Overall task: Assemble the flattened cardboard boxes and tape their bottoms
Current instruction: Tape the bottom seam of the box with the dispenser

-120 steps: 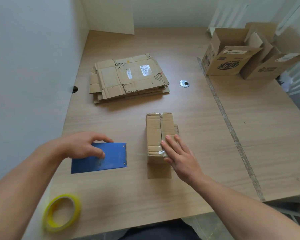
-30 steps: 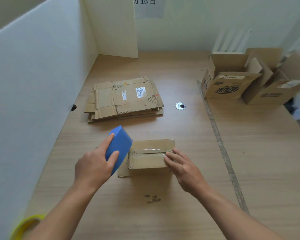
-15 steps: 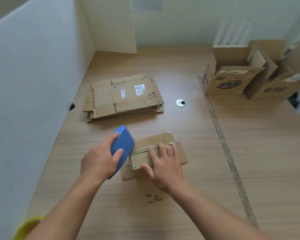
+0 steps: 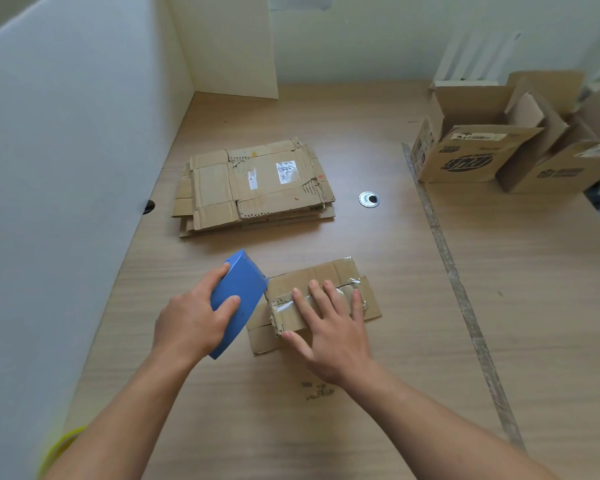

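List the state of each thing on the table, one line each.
Small box: taped, flaps closed, pressed by the flat right hand.
Blue scraper: tilted, gripped by the left hand, edge at the box.
Flattened boxes: stacked, unassembled.
Far boxes: upright, tops open.
Yellow tape roll: lying untouched.

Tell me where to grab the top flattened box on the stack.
The top flattened box lies flat, so only edges can be pinched. Probably take its near right corner, coming from the right: the white partition crowds the left.

Your small box is matt, worn corrugated cardboard under glossy clear tape, your blue card is smooth plastic, and the table is matt wood-grain.
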{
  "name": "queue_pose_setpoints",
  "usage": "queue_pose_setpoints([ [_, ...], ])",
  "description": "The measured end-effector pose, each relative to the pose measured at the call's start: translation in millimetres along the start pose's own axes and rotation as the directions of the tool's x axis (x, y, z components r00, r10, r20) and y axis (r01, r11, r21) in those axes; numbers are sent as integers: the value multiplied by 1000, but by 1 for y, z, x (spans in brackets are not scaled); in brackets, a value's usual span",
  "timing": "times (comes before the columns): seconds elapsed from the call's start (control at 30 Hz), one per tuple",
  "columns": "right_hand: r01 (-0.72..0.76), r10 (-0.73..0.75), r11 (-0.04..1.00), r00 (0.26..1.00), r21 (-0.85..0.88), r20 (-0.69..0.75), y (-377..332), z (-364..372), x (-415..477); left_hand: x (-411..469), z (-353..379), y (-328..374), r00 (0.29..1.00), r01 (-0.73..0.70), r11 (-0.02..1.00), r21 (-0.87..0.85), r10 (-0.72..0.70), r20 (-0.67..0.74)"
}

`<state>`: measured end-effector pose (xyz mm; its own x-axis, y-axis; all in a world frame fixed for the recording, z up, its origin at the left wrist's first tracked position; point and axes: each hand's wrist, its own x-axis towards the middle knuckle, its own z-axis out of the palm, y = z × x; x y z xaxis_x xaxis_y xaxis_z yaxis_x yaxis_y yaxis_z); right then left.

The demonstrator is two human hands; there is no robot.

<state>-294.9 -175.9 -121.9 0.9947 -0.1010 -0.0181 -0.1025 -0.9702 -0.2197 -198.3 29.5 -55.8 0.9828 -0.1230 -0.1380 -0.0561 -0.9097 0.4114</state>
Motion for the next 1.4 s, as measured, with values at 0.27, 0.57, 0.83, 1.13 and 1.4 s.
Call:
queue_pose_setpoints([
  [0.27, 41, -24, 990, 992, -134, 123, -6, -4, 15, -11, -6, -19, 999, 37, 999, -14, -37, -31],
  [0.57, 213, -207, 975, 974, -58, 86, -2, -1, 10, -23, -7, -26, 997, 61, 994, -88, -65, -47],
  [0.83, 221, -220, 975, 974, -14, 48, 3, -9, 1, -30, -5, -34, 995, 94, 992, -88, -98, -38],
  [1.13, 133, -94, 962, 981, 239, -168, -2, 0, 6, -30, -4, -32, 996, 73, 994, -78, -76, -39],
  [1.4, 258, -196, 922, 954, 289, -228, 23, 1, 3, -32, 3, -34, 998, 61, 996, -66, -62, -17],
])
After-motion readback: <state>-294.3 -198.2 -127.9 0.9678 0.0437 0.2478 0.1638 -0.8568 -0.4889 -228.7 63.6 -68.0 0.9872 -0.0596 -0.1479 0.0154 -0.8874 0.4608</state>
